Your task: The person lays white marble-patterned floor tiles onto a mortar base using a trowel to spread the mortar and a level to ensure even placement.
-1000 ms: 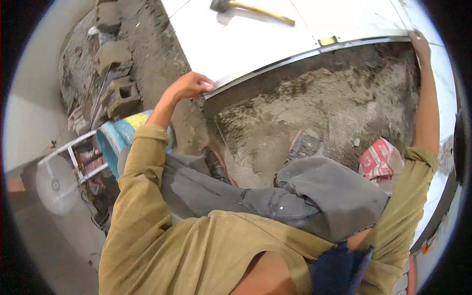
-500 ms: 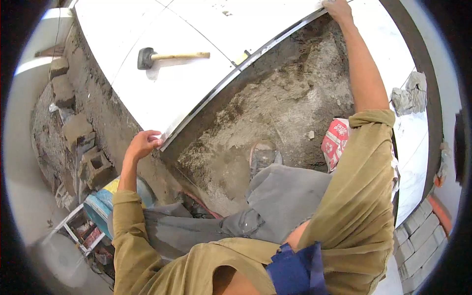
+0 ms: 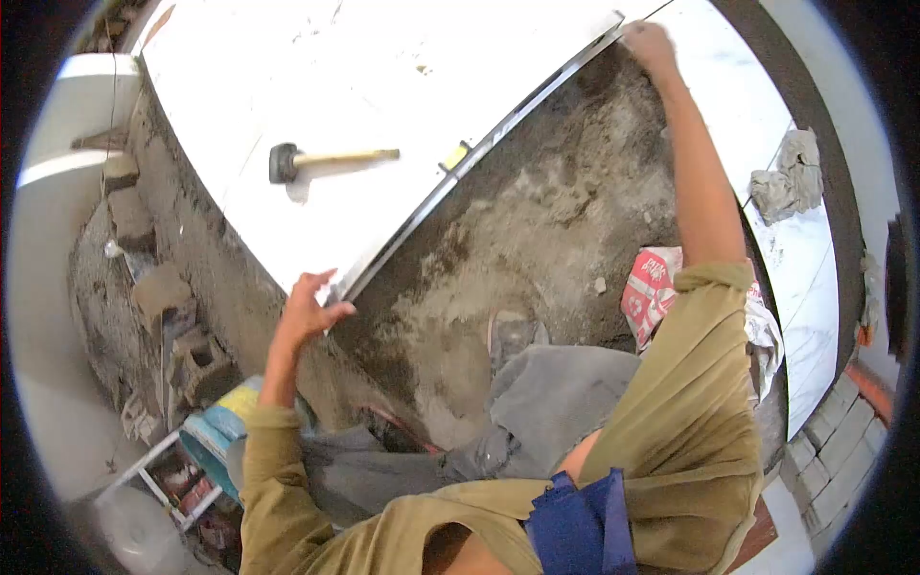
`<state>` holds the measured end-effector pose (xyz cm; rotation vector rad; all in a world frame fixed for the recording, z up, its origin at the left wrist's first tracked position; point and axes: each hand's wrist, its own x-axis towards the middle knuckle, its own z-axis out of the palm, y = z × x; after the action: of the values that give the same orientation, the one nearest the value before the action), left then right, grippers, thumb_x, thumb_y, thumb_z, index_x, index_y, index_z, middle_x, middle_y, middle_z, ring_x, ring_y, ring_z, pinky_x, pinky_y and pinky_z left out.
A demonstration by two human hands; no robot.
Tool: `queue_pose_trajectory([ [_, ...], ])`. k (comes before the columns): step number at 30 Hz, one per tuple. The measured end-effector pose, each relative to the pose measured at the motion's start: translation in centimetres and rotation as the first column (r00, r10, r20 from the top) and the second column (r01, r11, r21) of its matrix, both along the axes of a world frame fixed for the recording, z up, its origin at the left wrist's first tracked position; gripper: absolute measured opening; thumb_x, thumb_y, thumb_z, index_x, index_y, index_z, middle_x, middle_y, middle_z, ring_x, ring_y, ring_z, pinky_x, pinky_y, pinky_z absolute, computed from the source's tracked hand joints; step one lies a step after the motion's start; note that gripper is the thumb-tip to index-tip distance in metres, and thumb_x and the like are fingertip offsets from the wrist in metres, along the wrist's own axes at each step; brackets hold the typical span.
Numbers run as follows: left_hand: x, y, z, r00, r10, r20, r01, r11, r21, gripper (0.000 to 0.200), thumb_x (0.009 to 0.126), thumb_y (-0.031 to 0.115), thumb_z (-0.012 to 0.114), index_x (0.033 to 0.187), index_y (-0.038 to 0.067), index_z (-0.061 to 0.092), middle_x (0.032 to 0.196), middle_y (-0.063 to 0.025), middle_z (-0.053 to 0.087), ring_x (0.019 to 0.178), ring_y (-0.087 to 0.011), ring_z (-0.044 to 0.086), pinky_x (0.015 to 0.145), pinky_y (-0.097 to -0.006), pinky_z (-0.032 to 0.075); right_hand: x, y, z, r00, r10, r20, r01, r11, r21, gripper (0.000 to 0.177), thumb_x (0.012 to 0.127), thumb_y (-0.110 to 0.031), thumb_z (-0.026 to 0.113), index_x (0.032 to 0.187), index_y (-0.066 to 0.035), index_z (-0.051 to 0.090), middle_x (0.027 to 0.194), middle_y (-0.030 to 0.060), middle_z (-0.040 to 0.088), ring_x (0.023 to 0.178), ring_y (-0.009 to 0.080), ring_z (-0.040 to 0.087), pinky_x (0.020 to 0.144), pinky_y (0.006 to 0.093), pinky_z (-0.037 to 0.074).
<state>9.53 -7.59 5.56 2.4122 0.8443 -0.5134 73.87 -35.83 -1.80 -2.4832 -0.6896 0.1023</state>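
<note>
A long metal straightedge (image 3: 412, 225) runs diagonally along the near edge of the white tiles (image 3: 240, 86). My left hand (image 3: 309, 311) is open at its near end, thumb and fingers spread to either side of the tip. Beside the far end, my right hand (image 3: 652, 50) is curled closed and slightly blurred. What its fingers hold, if anything, is hidden. A yellow piece (image 3: 454, 156) sits against the straightedge around its middle. On the tiles lies a mallet (image 3: 284, 163) with a black head and a wooden handle.
Rough mortar (image 3: 537, 211) spreads below the tile edge, around my shoe (image 3: 516, 333). A red and white bag (image 3: 654, 292) is near my right arm. Grey crumpled material (image 3: 791, 177) rests on the right-hand tiles. Broken blocks (image 3: 163, 292) and a blue bucket (image 3: 206, 436) are at left.
The view has shifted, so the mallet appears lower. My left hand's thumb and fingers have spread apart. My right hand has slipped slightly down from the straightedge's far tip.
</note>
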Motion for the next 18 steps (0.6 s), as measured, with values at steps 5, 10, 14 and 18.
queue_pose_trajectory([
  [5, 2.0, -1.6, -1.8, 0.936, -0.106, 0.337, 0.08, 0.993, 0.09, 0.03, 0.076, 0.026, 0.076, 0.088, 0.001, 0.067, 0.079, -0.0097, 0.053, 0.073, -0.0256, 0.052, 0.064, -0.0384, 0.041, -16.2, 4.0, 9.8, 0.35, 0.483, -0.802, -0.791, 0.611, 0.023, 0.048, 0.094, -0.042, 0.058, 0.105, 0.004, 0.069, 0.093, 0.0177, 0.072, 0.073, 0.0221, 0.071, 0.063, 0.0297, 0.059],
  [10, 8.7, -6.1, 3.9, 0.89, 0.126, 0.439, -0.055, 0.984, -0.17, 0.024, 0.079, 0.022, 0.074, 0.086, -0.001, 0.067, 0.077, -0.0061, 0.049, 0.07, -0.0205, 0.048, 0.063, -0.0317, 0.04, -31.0, 7.3, 7.0, 0.138, 0.557, -0.819, -0.669, 0.662, 0.338, 0.098, 0.088, -0.068, 0.05, 0.142, 0.012, 0.032, 0.135, 0.035, 0.045, 0.115, 0.0397, 0.057, 0.076, 0.0386, 0.059],
  [14, 12.6, -9.9, 3.6, 0.814, 0.267, 0.515, -0.129, 0.949, -0.288, 0.031, 0.086, 0.024, 0.07, 0.102, -0.001, 0.064, 0.089, -0.0086, 0.051, 0.082, -0.0213, 0.051, 0.071, -0.0325, 0.045, -34.1, 8.3, 7.7, 0.451, 0.466, -0.761, -0.134, 0.879, 0.458, 0.078, 0.087, -0.05, 0.066, 0.127, 0.013, 0.042, 0.111, 0.0219, 0.057, 0.095, 0.0263, 0.058, 0.082, 0.0393, 0.05],
  [18, 15.4, -11.9, 5.8, 0.778, -0.185, 0.601, 0.385, 0.896, -0.222, 0.05, 0.092, 0.027, 0.064, 0.135, 0.004, 0.051, 0.129, -0.0211, 0.047, 0.11, -0.0333, 0.052, 0.094, -0.0394, 0.045, -29.4, 8.8, 9.8, 0.623, 0.242, -0.744, 0.272, 0.825, 0.496, 0.057, 0.082, -0.021, 0.07, 0.126, 0.006, 0.045, 0.101, 0.0151, 0.06, 0.088, 0.0217, 0.06, 0.079, 0.0344, 0.051],
])
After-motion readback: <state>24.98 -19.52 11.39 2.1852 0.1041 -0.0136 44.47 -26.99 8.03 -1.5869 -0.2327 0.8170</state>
